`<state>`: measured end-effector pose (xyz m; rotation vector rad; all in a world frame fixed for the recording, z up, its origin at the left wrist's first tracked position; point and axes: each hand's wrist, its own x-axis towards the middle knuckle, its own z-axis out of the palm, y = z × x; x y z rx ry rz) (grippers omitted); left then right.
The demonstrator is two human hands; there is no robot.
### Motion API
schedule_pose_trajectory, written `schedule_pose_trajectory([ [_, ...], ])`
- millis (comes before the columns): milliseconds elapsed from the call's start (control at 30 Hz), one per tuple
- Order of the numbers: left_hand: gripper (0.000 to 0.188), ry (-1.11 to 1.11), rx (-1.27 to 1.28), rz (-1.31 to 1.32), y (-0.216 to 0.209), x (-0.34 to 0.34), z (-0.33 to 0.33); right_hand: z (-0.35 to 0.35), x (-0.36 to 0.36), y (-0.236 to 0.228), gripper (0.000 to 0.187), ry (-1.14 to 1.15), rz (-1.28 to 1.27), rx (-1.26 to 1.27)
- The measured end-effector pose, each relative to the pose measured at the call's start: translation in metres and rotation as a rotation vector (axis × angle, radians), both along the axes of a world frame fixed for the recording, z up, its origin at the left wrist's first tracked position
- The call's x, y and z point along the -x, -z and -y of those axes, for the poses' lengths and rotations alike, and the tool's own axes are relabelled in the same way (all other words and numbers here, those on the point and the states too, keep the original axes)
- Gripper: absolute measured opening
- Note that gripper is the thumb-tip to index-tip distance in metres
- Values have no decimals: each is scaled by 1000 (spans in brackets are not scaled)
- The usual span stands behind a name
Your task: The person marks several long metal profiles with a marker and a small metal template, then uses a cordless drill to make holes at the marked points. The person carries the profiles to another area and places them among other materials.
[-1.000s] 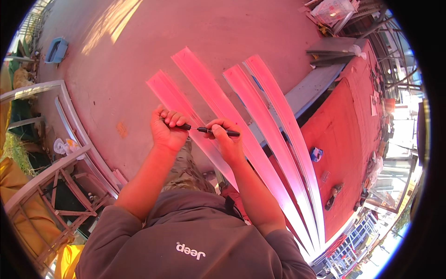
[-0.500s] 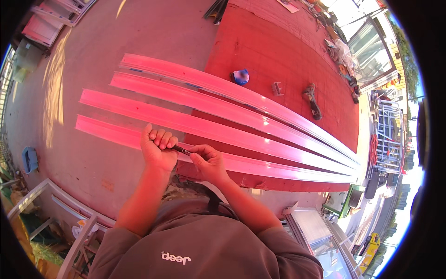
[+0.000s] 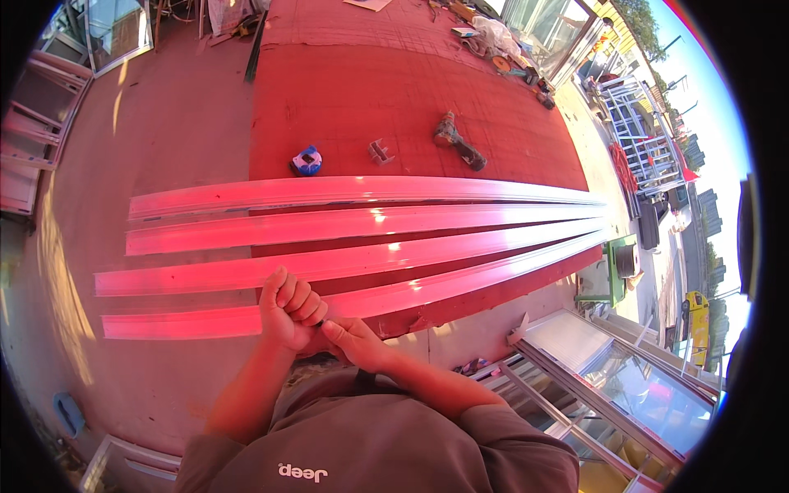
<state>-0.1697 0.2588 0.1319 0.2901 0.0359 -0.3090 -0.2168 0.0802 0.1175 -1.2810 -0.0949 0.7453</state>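
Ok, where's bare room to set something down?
Red sheet beyond the bracket and power drill, and floor between that sheet and the white frames at left. Crowded: the metal profiles, converging rightward, and the clutter along the sheet's right.

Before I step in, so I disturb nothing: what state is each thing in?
Left hand: fingers closed around the pen
Right hand: fingers bent, at the pen
Pen: mostly hidden; capped or not, cannot tell
Four long profiles: lying side by side
Power tool: lying down; on or off, cannot tell
Blue rounded item: resting on red sheet
Red sheet: spread out
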Motion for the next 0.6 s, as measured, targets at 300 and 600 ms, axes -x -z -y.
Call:
schedule_pose_trajectory([
  [300,44,-279,-480,-209,118,-16,117,153,-98,66,32,73,-444,182],
  [600,28,-432,-1139,-379,146,3,173,286,-325,83,41,244,198,413],
])
